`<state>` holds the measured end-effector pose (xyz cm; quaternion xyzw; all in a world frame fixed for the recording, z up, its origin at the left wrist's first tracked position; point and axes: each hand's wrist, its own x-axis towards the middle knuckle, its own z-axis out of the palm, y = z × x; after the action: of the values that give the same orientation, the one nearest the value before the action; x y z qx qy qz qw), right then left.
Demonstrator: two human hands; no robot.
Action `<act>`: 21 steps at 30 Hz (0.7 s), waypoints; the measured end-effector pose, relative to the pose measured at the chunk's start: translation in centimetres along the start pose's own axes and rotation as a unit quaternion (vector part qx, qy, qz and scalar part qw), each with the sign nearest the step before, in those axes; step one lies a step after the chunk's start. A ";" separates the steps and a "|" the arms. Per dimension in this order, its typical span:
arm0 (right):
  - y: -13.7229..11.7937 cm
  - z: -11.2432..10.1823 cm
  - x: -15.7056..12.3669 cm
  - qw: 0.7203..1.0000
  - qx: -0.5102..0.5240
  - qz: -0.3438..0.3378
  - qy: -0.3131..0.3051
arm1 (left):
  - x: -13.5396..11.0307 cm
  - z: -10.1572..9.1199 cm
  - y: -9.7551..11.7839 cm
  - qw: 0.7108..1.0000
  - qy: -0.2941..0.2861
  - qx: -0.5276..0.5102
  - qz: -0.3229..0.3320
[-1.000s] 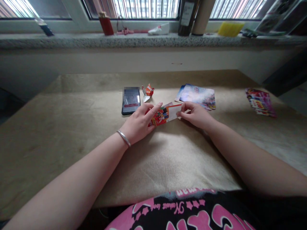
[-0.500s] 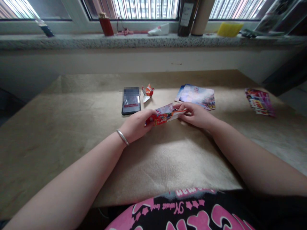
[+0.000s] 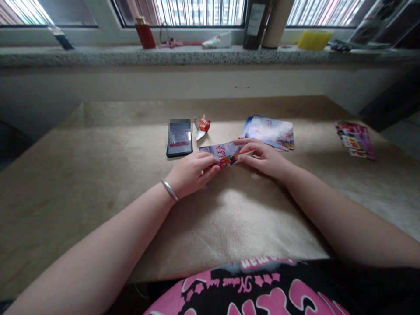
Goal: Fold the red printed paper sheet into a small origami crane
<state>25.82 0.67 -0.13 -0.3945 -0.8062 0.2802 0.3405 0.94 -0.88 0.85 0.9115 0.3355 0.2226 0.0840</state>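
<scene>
The folded strip of glossy printed paper in red, white and purple [image 3: 226, 151] lies near the middle of the tan covered tabletop [image 3: 124, 144], well in from its left and right edges. Left hand [image 3: 192, 173]: thumb and fingers drawn narrow, holding the strip along its near edge. Right hand [image 3: 264, 158]: fingers curled, holding the strip's right end. Handling assessment: likely very light, thin but springy, somewhat slick, prone to stray creases and to tearing if pulled. Recommended hold: flat fingertips at both ends of the near fold, with light pressure.
</scene>
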 end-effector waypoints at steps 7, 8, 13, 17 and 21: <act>-0.7 1.0 0.1 0.998 0.002 0.044 0.055 | 0.2 0.1 1.6 0.997 -0.002 -0.017 -0.079; -0.8 1.2 0.1 0.996 0.006 0.053 0.068 | 0.2 0.1 1.8 0.997 -0.012 -0.010 -0.077; -0.7 1.9 0.1 0.989 -0.044 0.079 0.118 | 0.2 0.3 1.7 0.997 -0.052 0.045 -0.040; -0.2 1.7 0.2 0.984 -0.065 0.136 0.098 | 0.3 0.4 1.3 0.998 -0.059 0.034 0.016; 0.2 1.3 0.1 0.982 -0.044 0.170 0.063 | 0.2 0.5 1.1 0.996 -0.072 0.026 0.036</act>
<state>24.85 0.64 -0.96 -0.5574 -0.7156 0.2726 0.3207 1.94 -1.60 0.84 0.9384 0.3017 0.1507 0.0758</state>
